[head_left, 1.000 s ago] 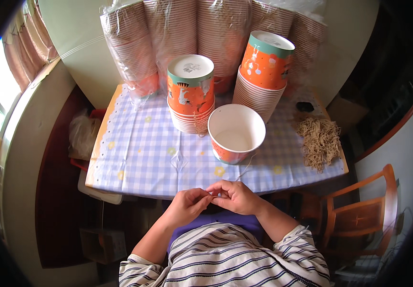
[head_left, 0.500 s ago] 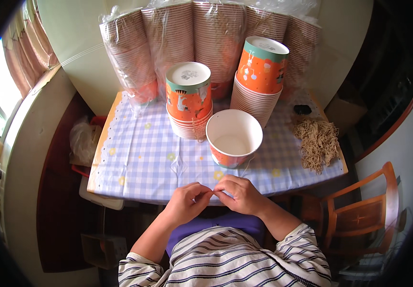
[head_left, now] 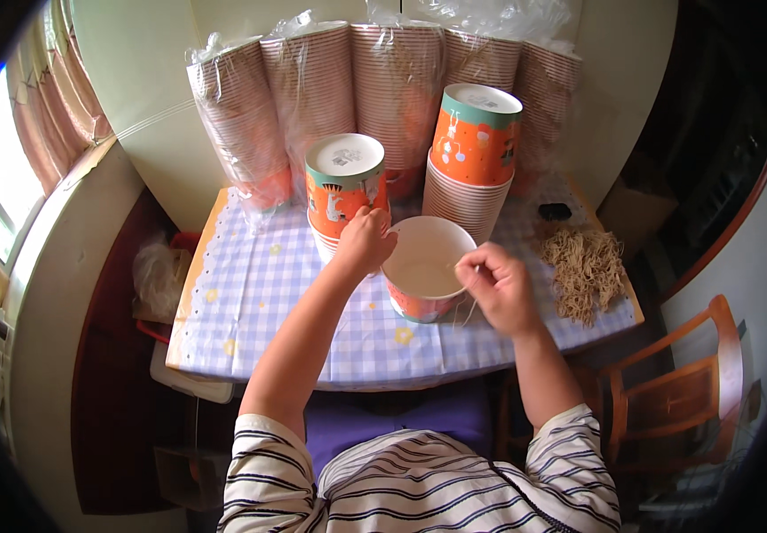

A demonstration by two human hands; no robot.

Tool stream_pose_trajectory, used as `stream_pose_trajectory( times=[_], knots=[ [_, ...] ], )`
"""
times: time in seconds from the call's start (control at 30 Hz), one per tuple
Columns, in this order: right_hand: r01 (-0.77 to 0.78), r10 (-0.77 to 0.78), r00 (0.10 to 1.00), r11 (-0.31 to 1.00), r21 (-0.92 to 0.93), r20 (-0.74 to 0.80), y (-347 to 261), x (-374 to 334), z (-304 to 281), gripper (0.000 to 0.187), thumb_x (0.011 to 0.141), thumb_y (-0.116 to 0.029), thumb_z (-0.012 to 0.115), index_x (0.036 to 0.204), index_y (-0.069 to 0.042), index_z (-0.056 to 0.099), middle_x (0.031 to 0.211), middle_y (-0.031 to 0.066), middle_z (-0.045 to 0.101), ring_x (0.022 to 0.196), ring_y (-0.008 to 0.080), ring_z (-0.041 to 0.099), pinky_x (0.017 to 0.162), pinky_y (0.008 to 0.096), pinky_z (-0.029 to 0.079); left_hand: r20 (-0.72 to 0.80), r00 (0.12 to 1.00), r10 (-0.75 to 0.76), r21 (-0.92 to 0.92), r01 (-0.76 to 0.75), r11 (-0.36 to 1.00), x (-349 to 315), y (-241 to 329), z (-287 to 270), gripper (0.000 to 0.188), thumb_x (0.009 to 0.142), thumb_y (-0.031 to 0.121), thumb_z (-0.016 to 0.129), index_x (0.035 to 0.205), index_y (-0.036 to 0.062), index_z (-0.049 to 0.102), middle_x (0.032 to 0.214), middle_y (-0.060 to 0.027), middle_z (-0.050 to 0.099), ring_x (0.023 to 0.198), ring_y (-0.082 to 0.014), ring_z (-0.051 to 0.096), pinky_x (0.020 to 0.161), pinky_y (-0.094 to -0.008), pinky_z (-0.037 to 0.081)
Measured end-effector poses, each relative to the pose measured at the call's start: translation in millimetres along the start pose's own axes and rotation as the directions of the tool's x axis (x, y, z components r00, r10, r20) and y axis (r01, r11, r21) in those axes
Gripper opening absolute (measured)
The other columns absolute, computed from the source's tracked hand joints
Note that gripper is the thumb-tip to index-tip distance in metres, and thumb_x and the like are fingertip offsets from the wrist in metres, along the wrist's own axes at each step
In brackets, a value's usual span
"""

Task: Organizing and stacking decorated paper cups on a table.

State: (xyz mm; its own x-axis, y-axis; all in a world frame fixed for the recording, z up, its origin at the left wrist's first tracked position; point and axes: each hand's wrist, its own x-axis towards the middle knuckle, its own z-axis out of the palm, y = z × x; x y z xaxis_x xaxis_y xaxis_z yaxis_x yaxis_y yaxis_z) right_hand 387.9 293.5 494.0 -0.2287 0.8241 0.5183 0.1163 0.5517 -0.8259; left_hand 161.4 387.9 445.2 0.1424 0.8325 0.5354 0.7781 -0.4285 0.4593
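Note:
An open paper tub (head_left: 428,308), white inside and orange and green outside, stands upright on the table. My right hand (head_left: 500,289) is closed in a pinch over its right rim, on a thin pale string (head_left: 469,309) that hangs down the tub's outside. My left hand (head_left: 365,242) is between the tub's left rim and a short upside-down stack of paper tubs (head_left: 330,200), overlapping that stack in view. Its fingers are curled together; what they hold, if anything, is hidden.
A taller upside-down tub stack (head_left: 468,191) stands behind the open tub. Several plastic-wrapped tub stacks (head_left: 397,98) line the back. On the right lie a heap of tan strings (head_left: 583,271) and a small black object (head_left: 555,211). A wooden chair (head_left: 672,382) stands beside the checked tablecloth (head_left: 259,306).
Both hands have left their meeting point at the table's front edge and reached forward. The left is now by the short stack, the right at the open tub's right rim.

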Motion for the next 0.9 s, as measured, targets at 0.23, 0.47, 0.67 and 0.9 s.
stream_pose_trajectory(
  times=[0.23, 0.47, 0.67, 0.9],
  knots=[
    [0.087, -0.089, 0.996, 0.993, -0.073, -0.015, -32.3, 56.9, -46.7, 0.008, 0.085, -0.008, 0.063, 0.084, 0.0, 0.062, 0.073, -0.0019, 0.06, 0.067, 0.0028, 0.053, 0.061, 0.0198, 0.044, 0.36, 0.883, -0.3, -0.308, 0.416, 0.856, -32.0, 29.3, -8.5, 0.022, 0.071, 0.006, 0.055, 0.09, -0.0027, 0.063, 0.065, -0.0138, 0.062, 0.064, -0.0219, 0.064, 0.058, -0.0332, 0.051],
    [0.058, 0.055, 0.894, 0.97, -0.238, 0.444, 43.5, 42.7, 10.8, 0.012, 0.075, -0.011, 0.064, 0.081, -0.001, 0.065, 0.078, 0.0092, 0.062, 0.073, 0.0209, 0.061, 0.068, 0.0327, 0.048, 0.58, 0.703, -0.412, -0.67, 0.699, 0.25, -98.8, 73.0, -28.7, 0.051, 0.083, 0.004, 0.056, 0.13, -0.0063, 0.038, 0.086, -0.0118, 0.059, 0.067, -0.0167, 0.064, 0.058, -0.0275, 0.054],
    [-0.066, 0.237, 0.797, 0.948, -0.31, 0.555, 56.1, 34.3, 27.4, 0.011, 0.074, -0.011, 0.063, 0.079, -0.002, 0.065, 0.08, 0.0096, 0.062, 0.074, 0.021, 0.061, 0.068, 0.033, 0.049, 0.537, 0.705, -0.464, -0.657, 0.694, 0.294, -118.4, 52.5, -24.9, 0.047, 0.085, 0.005, 0.056, 0.128, -0.0049, 0.042, 0.087, -0.0088, 0.058, 0.069, -0.0156, 0.064, 0.062, -0.0266, 0.054],
    [-0.087, 0.276, 0.8, 0.932, -0.352, 0.533, 67.8, 32.5, 35.5, 0.01, 0.074, -0.011, 0.063, 0.079, -0.002, 0.066, 0.079, 0.0106, 0.063, 0.074, 0.0219, 0.061, 0.068, 0.0336, 0.049, 0.417, 0.79, -0.448, -0.571, 0.612, 0.547, -120.1, 48.8, -16.8, 0.034, 0.087, 0.01, 0.059, 0.117, -0.0041, 0.054, 0.084, -0.0048, 0.06, 0.069, -0.0108, 0.061, 0.061, -0.023, 0.051]
  ],
)
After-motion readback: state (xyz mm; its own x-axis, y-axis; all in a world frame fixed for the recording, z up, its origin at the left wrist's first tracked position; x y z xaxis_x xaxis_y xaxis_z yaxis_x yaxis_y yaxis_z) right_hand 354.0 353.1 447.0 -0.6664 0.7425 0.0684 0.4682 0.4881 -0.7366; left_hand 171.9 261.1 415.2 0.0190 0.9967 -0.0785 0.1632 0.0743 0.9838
